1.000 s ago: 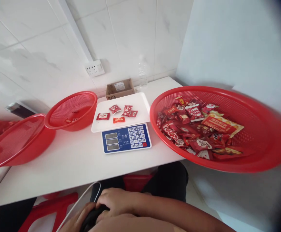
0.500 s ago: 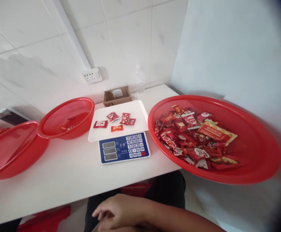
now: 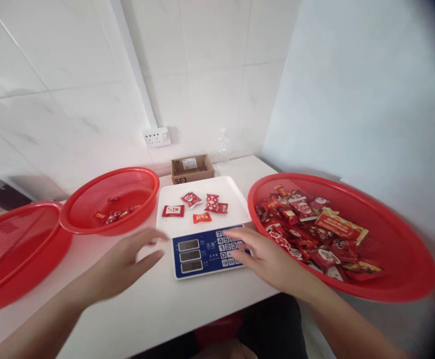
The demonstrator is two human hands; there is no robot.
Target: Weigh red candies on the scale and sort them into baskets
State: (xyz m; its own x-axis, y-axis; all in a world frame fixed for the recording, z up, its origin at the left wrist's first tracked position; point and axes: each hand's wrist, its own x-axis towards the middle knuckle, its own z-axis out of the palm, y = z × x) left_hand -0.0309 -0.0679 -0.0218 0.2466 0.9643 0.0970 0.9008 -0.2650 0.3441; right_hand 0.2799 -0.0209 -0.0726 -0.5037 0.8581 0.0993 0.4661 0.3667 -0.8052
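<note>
Mostly between the hands point(image 3: 123, 262) point(image 3: 268, 259): scale point(image 3: 210, 252).

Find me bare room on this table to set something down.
Bare tabletop lies between the left hand, the scale and the table's front edge; a smaller patch lies between the tray, the bottle and the right basket. It's crowded at left, with two baskets, and behind the tray, where the box stands.

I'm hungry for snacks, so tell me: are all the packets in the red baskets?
No, five packets lie on the white tray.
</note>
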